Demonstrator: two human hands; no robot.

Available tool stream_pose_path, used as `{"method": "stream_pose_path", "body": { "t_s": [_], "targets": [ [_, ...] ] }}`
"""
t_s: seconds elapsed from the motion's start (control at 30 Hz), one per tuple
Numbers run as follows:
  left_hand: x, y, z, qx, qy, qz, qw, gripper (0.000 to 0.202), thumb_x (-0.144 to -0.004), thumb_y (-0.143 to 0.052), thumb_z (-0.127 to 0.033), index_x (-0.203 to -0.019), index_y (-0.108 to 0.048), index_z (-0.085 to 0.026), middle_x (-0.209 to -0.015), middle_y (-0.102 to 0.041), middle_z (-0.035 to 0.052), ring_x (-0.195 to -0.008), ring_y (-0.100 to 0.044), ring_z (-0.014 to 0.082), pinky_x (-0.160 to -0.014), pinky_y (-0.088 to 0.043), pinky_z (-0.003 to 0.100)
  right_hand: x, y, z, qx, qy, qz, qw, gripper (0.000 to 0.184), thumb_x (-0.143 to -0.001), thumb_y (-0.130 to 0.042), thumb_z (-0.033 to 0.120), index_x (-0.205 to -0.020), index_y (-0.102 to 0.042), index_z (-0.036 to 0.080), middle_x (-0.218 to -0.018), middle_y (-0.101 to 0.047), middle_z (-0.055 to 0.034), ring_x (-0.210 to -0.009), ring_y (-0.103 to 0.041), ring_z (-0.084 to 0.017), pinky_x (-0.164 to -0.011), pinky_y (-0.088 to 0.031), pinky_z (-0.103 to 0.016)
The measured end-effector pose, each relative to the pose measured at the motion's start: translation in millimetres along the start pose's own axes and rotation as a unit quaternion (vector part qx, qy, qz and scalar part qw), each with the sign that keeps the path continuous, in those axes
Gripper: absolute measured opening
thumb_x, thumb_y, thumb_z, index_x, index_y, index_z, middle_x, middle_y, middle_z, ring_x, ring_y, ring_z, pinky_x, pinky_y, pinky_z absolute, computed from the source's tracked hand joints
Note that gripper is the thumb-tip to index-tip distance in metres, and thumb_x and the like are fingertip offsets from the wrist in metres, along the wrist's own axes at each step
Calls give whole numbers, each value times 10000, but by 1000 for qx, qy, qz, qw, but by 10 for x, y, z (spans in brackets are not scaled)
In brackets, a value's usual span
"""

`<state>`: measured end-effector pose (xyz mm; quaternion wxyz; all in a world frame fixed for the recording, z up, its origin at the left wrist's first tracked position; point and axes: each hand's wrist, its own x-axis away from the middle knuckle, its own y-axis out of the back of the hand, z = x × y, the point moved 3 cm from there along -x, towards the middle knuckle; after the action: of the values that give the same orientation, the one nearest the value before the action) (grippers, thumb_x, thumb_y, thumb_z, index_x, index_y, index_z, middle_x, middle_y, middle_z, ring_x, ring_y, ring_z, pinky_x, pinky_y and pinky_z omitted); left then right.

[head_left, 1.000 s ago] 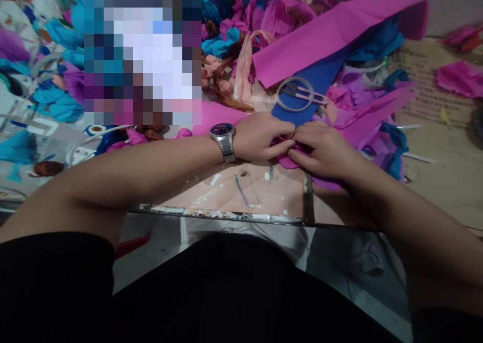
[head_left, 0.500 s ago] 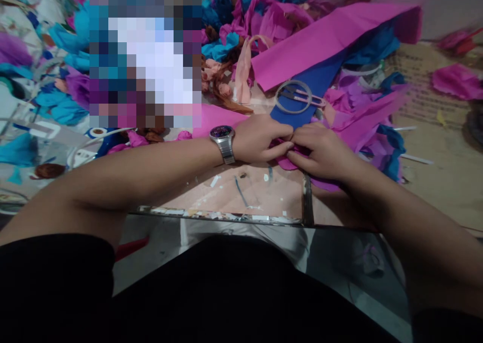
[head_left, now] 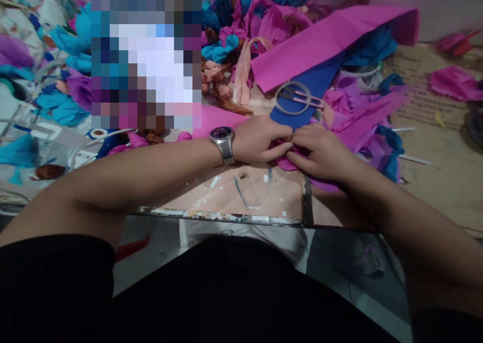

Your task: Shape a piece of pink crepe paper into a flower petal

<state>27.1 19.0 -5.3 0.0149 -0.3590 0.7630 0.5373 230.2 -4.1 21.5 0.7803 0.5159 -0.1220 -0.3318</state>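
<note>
My left hand (head_left: 260, 139), with a metal watch (head_left: 223, 141) on the wrist, and my right hand (head_left: 320, 152) meet at the middle of the table. Both have their fingers closed on one small piece of magenta crepe paper (head_left: 284, 160), pinched between thumbs and fingers. The paper lies low over the pinkish table top (head_left: 241, 187). Most of the piece is hidden under my fingers.
A long magenta paper sheet (head_left: 332, 36) and a blue sheet (head_left: 320, 81) lie behind my hands, with a tape ring and small snips (head_left: 294, 97) on them. Heaps of blue, purple and pink paper flowers (head_left: 68, 81) crowd the left and back. Cardboard (head_left: 433, 147) covers the right.
Hardly anything has moved. My hands stay together on the magenta paper, and the view has drifted slightly.
</note>
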Motion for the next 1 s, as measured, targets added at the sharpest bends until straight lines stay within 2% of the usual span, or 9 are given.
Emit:
{"method": "stream_pose_path", "body": {
  "t_s": [0.27,1.0],
  "targets": [
    [-5,6,-1,2,-4,-2,1000,402,-1145,-528,-491,-984,-771,-214,-819,-771,68,-789,-713,215,-739,-421,359,4,-12,-1,5,-1,1,1000,209,-1054,-647,355,-895,-624,222,-853,-670,-54,-832,-557,-216,-846,-350,-385],
    [-10,-8,5,7,-1,1,1000,404,-1139,-530,-505,-986,-773,-221,-814,-764,68,-787,-700,222,-734,-404,364,-1,3,0,-3,-3,0,1000,234,-1052,-625,359,-864,-577,229,-821,-646,-43,-825,-558,-210,-845,-362,-394]
  ]
}}
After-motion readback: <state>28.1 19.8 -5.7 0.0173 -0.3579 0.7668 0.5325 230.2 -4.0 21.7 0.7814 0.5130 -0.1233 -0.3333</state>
